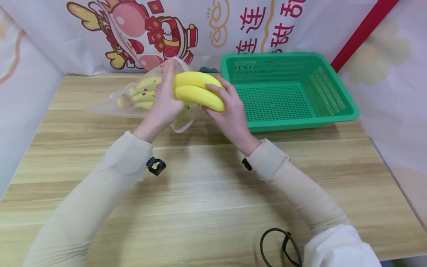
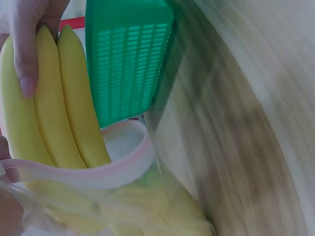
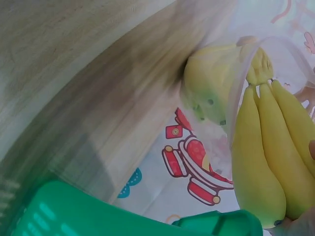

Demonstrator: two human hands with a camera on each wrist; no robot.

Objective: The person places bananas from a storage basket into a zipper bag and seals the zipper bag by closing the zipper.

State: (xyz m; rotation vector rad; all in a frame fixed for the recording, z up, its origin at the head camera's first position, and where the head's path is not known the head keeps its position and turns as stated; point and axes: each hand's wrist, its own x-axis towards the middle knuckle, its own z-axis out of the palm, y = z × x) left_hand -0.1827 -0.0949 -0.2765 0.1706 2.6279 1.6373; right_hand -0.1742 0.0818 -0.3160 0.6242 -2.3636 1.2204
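A bunch of yellow bananas lies partly inside the mouth of a translucent bag. The right hand grips the bunch by its outer tips, fingers over the top and thumb below. At the bag's mouth, the left hand holds the rim. The right wrist view shows the bunch's stem end within the pale rim. More yellow fruit with greenish patches shows through the bag; its kind is blurred. In the left wrist view the bag's pinkish rim loops around the bananas.
A green plastic basket stands to the right of the hands, at the back of the wooden table. A printed cloth hangs behind. A black cable loop lies at the table's front.
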